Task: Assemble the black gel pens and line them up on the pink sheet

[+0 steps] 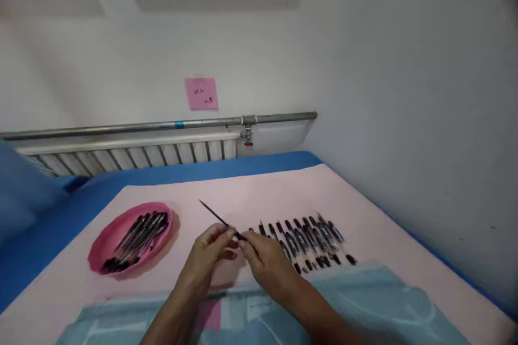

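A thin, dark pen-like stick [213, 211] slants up and to the left from between my two hands, its far end tapering to a point. The fingertips of my left hand [208, 253] are closed around its middle part. My right hand [269, 264] pinches the thicker lower end, and the fingers partly cover it. To the right of this hand, dark pen-like pieces [301, 240] lie side by side in slanted rows. Left of my hands, a round pink basket [97, 242] holds a bundle of similar dark sticks [143, 232].
A pale pink cloth [194, 191] covers the table, with a blue cover [279, 160] showing at its far edge. Light-blue clear plastic [364, 296] lies along the near side. Behind stand a white radiator [133, 156] and a metal pipe [154, 128]; a wall borders the right.
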Tool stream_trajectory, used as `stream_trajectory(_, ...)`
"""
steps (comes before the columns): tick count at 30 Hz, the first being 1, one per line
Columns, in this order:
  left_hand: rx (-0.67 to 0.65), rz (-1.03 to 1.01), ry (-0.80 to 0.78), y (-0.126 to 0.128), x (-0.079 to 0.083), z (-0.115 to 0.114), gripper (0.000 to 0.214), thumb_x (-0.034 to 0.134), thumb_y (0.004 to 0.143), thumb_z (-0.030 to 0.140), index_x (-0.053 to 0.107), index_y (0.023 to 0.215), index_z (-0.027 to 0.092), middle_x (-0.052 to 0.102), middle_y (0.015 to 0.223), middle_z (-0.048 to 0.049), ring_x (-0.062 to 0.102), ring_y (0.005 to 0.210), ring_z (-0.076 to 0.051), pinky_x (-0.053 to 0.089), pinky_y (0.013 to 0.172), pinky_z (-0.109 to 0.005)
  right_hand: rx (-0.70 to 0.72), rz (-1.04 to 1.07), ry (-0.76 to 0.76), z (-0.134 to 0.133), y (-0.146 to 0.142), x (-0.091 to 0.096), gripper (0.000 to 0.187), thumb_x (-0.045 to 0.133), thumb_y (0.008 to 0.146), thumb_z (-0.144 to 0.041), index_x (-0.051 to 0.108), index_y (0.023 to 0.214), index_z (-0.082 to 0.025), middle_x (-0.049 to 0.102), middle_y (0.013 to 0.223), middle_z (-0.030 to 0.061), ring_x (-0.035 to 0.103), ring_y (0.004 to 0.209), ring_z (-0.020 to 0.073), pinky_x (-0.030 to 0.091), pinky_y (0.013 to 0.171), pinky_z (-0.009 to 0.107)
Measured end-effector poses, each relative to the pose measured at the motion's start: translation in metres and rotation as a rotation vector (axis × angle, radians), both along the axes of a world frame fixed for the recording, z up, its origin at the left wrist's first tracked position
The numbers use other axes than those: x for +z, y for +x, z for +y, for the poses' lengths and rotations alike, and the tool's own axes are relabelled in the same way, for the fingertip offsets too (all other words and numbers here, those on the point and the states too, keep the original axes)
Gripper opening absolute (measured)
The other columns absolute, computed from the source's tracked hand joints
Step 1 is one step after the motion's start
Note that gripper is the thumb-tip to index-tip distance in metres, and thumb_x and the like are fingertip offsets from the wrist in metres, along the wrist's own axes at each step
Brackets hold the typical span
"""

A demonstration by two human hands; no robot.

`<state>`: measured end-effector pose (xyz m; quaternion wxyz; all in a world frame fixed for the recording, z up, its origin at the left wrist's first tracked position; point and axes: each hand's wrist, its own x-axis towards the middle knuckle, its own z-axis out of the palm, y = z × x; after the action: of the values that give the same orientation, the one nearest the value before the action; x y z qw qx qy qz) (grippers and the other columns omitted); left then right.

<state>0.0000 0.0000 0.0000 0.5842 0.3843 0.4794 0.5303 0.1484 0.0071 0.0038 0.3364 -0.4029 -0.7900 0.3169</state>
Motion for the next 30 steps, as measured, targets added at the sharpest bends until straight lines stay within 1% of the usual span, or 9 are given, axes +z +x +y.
stream_trajectory(4, 0.13, -0.092, 0.072, -0.011, 0.01, 0.002, 0.027, 0.066, 0.067, 0.037, 0.061, 0.083, 0.016, 0.055, 0.07, 0.0019, 0.049, 0.055, -0.007, 0.044, 0.053, -0.022, -0.026, -0.034, 0.011, 0.001, 0.0, -0.005, 0.02, 0.038, 0.088, -0.026, 0.056, 0.083, -0.019, 0.057, 0.072, 0.0001, 0.049, 0.065, 0.0111, 0.032, 0.059, 0.02)
stream_trajectory(8, 0.221, -0.137, 0.142, -0.018, 0.009, 0.004, 0.028, 0.064, 0.069, 0.039, 0.06, 0.084, 0.016, 0.046, 0.059, 0.0062, 0.04, 0.046, -0.005, 0.037, 0.046, -0.019, -0.008, -0.103, 0.033, 0.0, -0.002, -0.007, 0.019, 0.04, 0.087, -0.027, 0.054, 0.077, -0.019, 0.054, 0.067, -0.0015, 0.046, 0.061, 0.0102, 0.029, 0.055, 0.02)
stream_trajectory(11, 0.134, 0.051, 0.139, -0.013, 0.005, 0.002, 0.026, 0.062, 0.071, 0.038, 0.061, 0.077, 0.013, 0.044, 0.05, 0.0062, 0.041, 0.045, -0.005, 0.035, 0.046, -0.018, -0.003, -0.107, 0.044, -0.001, -0.002, -0.006, 0.017, 0.041, 0.087, -0.027, 0.056, 0.081, -0.019, 0.056, 0.07, -0.0009, 0.047, 0.062, 0.0103, 0.03, 0.056, 0.02)
stream_trajectory(14, -0.062, 0.181, 0.099, -0.008, 0.003, 0.0, 0.033, 0.061, 0.071, 0.039, 0.061, 0.091, 0.013, 0.045, 0.051, 0.006, 0.041, 0.042, -0.006, 0.032, 0.043, -0.019, -0.009, -0.074, 0.039, 0.001, 0.0, -0.004, 0.017, 0.042, 0.086, -0.026, 0.057, 0.088, -0.019, 0.058, 0.072, -0.0004, 0.048, 0.063, 0.0106, 0.032, 0.057, 0.02)
stream_trajectory(16, -0.032, 0.097, 0.098, -0.01, 0.004, 0.001, 0.039, 0.06, 0.072, 0.041, 0.057, 0.102, 0.015, 0.046, 0.057, 0.0064, 0.04, 0.042, -0.006, 0.034, 0.043, -0.02, -0.039, -0.06, 0.03, 0.004, 0.003, -0.002, 0.017, 0.044, 0.084, -0.026, 0.058, 0.09, -0.019, 0.058, 0.071, -0.0006, 0.049, 0.062, 0.0106, 0.032, 0.057, 0.02)
stream_trajectory(18, 0.108, 0.049, 0.115, -0.015, 0.003, 0.003, 0.035, 0.058, 0.073, 0.041, 0.057, 0.098, 0.016, 0.045, 0.058, 0.007, 0.04, 0.044, -0.006, 0.035, 0.045, -0.02, -0.108, -0.029, 0.013, 0.008, 0.008, 0.0, 0.018, 0.046, 0.083, -0.028, 0.059, 0.091, -0.018, 0.059, 0.07, -0.0008, 0.049, 0.061, 0.0106, 0.034, 0.057, 0.02)
stream_trajectory(21, 0.13, 0.259, 0.132, -0.017, -0.005, 0.006, 0.022, 0.057, 0.072, 0.037, 0.058, 0.081, 0.016, 0.045, 0.055, 0.0066, 0.04, 0.046, -0.007, 0.033, 0.047, -0.02, -0.237, 0.087, 0.002, 0.015, 0.018, 0.004, 0.022, 0.047, 0.082, -0.031, 0.059, 0.095, -0.018, 0.061, 0.072, -0.0004, 0.053, 0.064, 0.0111, 0.037, 0.059, 0.02)
stream_trajectory(27, -0.202, 0.949, 0.166, 0.017, -0.025, -0.001, 0.009, 0.053, 0.069, 0.026, 0.057, 0.067, 0.018, 0.054, 0.059, 0.0021, 0.046, 0.055, -0.011, 0.03, 0.052, -0.022, -0.327, 0.138, 0.028, 0.021, 0.027, 0.006, 0.023, 0.047, 0.082, -0.032, 0.06, 0.094, -0.019, 0.063, 0.076, -0.0001, 0.056, 0.066, 0.0117, 0.04, 0.062, 0.021)
stream_trajectory(30, -0.288, 1.132, 0.115, 0.031, -0.026, -0.004, 0.008, 0.053, 0.069, 0.026, 0.056, 0.068, 0.019, 0.058, 0.067, -0.0004, 0.05, 0.06, -0.013, 0.029, 0.054, -0.023, -0.313, 0.144, 0.034, 0.02, 0.026, 0.007, 0.02, 0.048, 0.082, -0.029, 0.06, 0.094, -0.019, 0.065, 0.08, -0.0001, 0.057, 0.07, 0.0117, 0.041, 0.065, 0.021)
